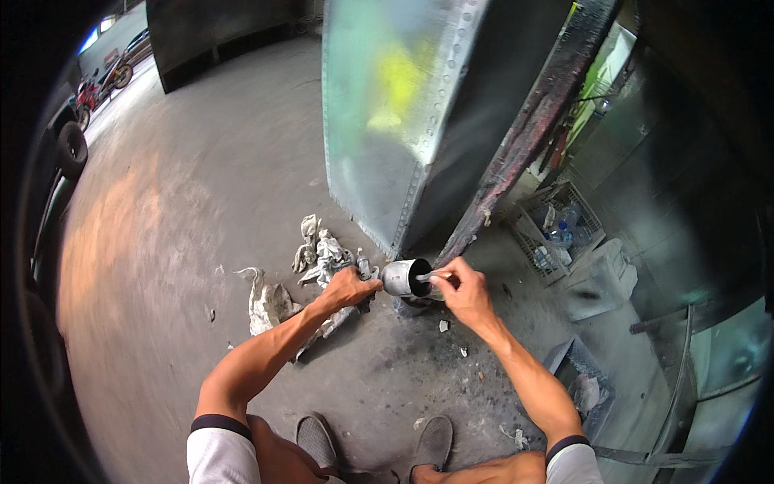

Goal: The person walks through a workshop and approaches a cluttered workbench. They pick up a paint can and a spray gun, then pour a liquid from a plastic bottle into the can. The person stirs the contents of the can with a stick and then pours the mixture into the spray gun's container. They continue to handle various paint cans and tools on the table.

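left hand (352,288): gripping metal cup (397,278) at closed end | cup: between hands, tipped sideways, axis left-right, mouth facing right | right hand (468,293): pinching stick (427,277), its tip at the mouth

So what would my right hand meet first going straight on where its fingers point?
Most likely the can: its open mouth faces your right hand, though depth is hard to judge.

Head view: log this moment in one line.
left hand: at left end of metal cup; right hand: gripping thin light tool; tool: in cup's mouth; cup: mouth facing right; nearby: crumpled pale rags
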`<state>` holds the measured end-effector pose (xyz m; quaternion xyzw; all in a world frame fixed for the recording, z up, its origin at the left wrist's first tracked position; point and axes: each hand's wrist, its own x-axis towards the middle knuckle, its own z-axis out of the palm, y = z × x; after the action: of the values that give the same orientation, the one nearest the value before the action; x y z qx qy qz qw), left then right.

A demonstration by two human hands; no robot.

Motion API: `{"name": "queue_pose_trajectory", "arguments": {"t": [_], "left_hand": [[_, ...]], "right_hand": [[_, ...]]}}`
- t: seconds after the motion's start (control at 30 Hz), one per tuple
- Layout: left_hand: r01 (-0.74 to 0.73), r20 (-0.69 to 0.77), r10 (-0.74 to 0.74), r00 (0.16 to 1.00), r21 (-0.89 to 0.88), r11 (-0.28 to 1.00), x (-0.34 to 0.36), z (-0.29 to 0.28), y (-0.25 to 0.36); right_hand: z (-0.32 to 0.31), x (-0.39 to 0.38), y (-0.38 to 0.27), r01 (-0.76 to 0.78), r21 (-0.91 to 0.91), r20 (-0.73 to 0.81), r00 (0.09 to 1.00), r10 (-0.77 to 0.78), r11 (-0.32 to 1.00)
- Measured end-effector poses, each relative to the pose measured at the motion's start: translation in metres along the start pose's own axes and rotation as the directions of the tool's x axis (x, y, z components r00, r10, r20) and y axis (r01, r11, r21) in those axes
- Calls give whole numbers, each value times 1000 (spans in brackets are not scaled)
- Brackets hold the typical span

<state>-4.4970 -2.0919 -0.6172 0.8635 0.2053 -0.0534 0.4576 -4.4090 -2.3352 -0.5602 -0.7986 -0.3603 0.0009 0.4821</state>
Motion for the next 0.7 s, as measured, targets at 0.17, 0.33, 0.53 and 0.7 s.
{"name": "queue_pose_trajectory", "arguments": {"t": [0.17,0.33,0.53,0.7], "left_hand": [[46,31,-49,998,67,997,4,-15,-20],[41,54,-45,998,63,997,7,-15,-17],[6,-31,-2,1000,118,993,6,-14,-19],[42,66,-51,997,124,991,4,-17,-9]], "right_hand": [[-38,9,-36,265,-87,40,964,-263,960],[-40,7,-26,393,-215,131,919,-373,894],[-37,-6,-36,332,-247,259,928,-268,910],[-35,3,-40,499,-271,179,866,-467,823]]}}
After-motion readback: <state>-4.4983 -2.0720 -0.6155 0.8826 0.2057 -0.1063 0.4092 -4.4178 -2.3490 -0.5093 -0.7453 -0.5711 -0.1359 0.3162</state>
